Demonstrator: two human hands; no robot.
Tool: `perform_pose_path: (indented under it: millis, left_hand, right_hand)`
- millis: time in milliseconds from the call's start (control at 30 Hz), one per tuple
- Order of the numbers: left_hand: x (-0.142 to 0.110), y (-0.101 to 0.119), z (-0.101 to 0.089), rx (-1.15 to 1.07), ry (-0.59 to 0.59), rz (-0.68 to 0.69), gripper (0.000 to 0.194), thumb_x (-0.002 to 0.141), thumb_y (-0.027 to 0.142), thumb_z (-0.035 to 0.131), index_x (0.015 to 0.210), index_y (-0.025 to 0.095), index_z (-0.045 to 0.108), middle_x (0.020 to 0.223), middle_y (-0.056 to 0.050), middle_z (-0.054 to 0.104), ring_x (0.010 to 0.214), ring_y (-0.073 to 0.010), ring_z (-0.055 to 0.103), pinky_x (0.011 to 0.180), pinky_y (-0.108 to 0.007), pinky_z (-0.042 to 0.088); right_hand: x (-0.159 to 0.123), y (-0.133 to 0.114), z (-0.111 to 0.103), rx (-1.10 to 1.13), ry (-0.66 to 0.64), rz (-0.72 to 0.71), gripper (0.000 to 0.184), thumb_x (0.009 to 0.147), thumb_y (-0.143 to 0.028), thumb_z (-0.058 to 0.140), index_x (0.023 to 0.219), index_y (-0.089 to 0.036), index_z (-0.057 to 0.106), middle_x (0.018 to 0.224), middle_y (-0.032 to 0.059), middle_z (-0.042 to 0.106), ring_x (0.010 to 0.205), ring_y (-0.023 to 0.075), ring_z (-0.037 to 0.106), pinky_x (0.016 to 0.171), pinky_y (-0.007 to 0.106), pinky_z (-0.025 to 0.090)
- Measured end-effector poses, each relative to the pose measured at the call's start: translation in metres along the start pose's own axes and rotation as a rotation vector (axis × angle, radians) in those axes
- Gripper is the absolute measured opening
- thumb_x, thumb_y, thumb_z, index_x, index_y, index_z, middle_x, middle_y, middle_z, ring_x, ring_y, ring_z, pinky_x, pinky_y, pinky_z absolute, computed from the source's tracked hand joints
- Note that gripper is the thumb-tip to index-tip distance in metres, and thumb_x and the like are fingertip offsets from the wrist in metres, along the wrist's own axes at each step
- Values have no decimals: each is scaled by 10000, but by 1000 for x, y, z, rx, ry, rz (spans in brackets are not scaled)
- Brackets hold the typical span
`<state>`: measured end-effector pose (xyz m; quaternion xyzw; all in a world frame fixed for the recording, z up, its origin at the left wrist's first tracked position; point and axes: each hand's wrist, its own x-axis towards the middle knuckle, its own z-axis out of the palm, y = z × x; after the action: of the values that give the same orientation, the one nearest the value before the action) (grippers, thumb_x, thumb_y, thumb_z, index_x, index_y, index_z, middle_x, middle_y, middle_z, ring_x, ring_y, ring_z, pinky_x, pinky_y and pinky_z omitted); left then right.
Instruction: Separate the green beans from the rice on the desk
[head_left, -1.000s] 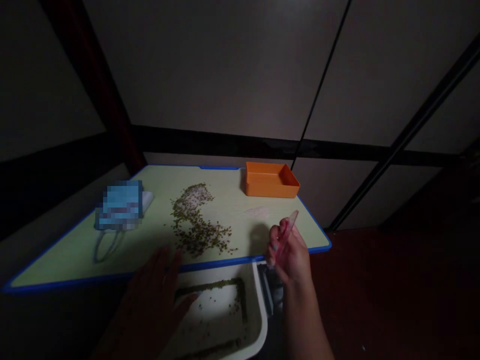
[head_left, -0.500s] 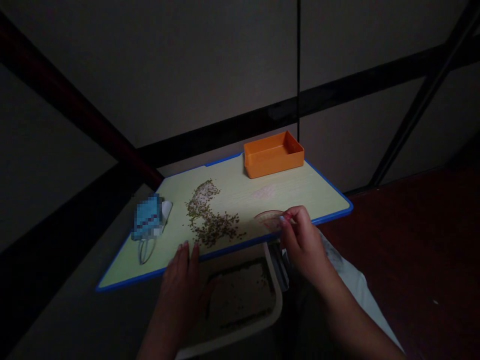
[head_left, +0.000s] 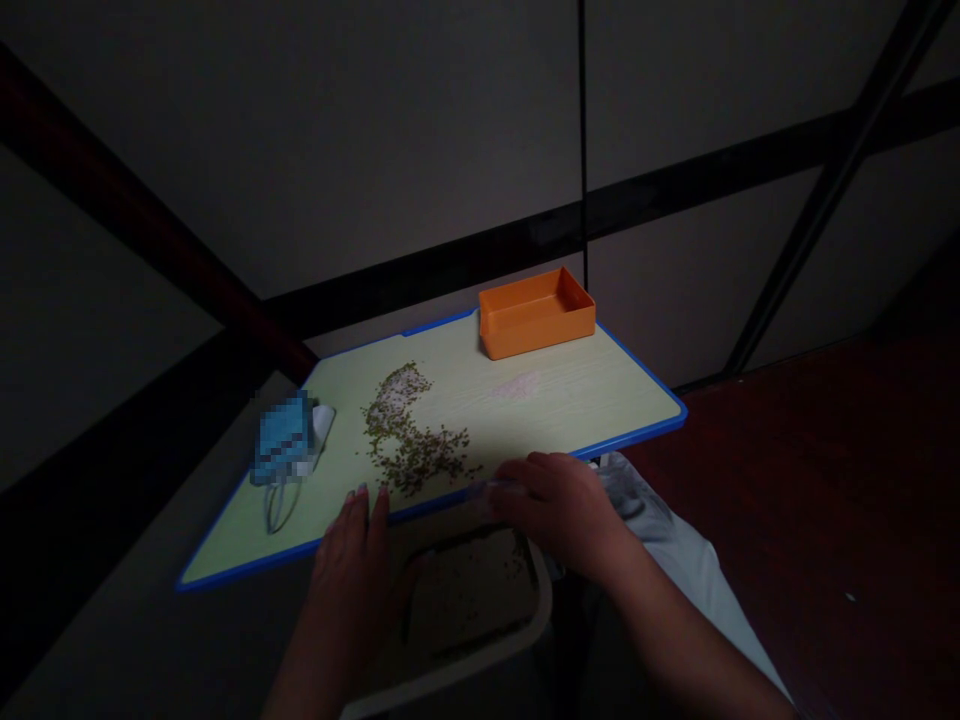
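Note:
My left hand (head_left: 352, 550) rests at the near blue edge of the small table, fingers stretched and the fingertips on the tabletop. Close to those fingertips lies a scattered pile of small dark green and brown bits (head_left: 424, 455), with a paler patch (head_left: 397, 395) behind it. My right hand (head_left: 559, 505) is closed around a thin clear piece (head_left: 496, 488), over the table's near edge and the bin. Most of that piece is hidden or blurred. Below both hands stands a pale bin (head_left: 541, 605) with a few specks inside.
An orange open box (head_left: 540, 335) stands at the back of the pale yellow tabletop (head_left: 592, 390). A pinkish patch (head_left: 517, 385) shows in front of it. At the left edge lies a blurred-out blue item (head_left: 283, 440) with a cord loop. Wall panels rise behind.
My right hand has moved left along the near edge, carrying the clear red-rimmed, fan-shaped piece from the table's right part to above the bin. My left hand stays in place. The view shifts slightly.

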<state>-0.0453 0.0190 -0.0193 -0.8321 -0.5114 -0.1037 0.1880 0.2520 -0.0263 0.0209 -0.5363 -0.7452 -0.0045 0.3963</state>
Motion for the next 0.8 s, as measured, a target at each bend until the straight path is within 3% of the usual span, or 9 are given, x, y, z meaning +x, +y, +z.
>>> perform_pose_path:
  millis: [233, 400, 800]
  left_hand:
    - [-1, -3, 5, 2, 20, 4, 829, 795, 620, 460, 1427, 100, 327, 1483, -266, 415, 1388, -385, 409, 1078, -541, 417]
    - [-1, -3, 4, 19, 37, 29, 815, 807, 607, 449, 1428, 95, 322, 1474, -274, 414, 1378, -400, 415, 1060, -543, 429]
    - [-1, -3, 7, 34, 58, 45, 844, 809, 627, 427, 1458, 119, 243, 1480, -252, 412, 1376, -380, 422, 1079, -532, 409]
  right_hand:
    - [2, 5, 11, -124, 26, -213, 113, 913, -300, 621, 869, -252, 715, 789, -18, 703, 654, 125, 560, 556, 291, 271]
    - [-1, 6, 15, -124, 27, -302, 151, 904, -349, 645, 973, -232, 708, 893, -5, 743, 669, 144, 577, 568, 311, 332]
    - [-4, -7, 0, -84, -178, -189, 224, 914, -338, 618, 1074, -200, 694, 949, 15, 753, 775, 185, 637, 647, 320, 424]
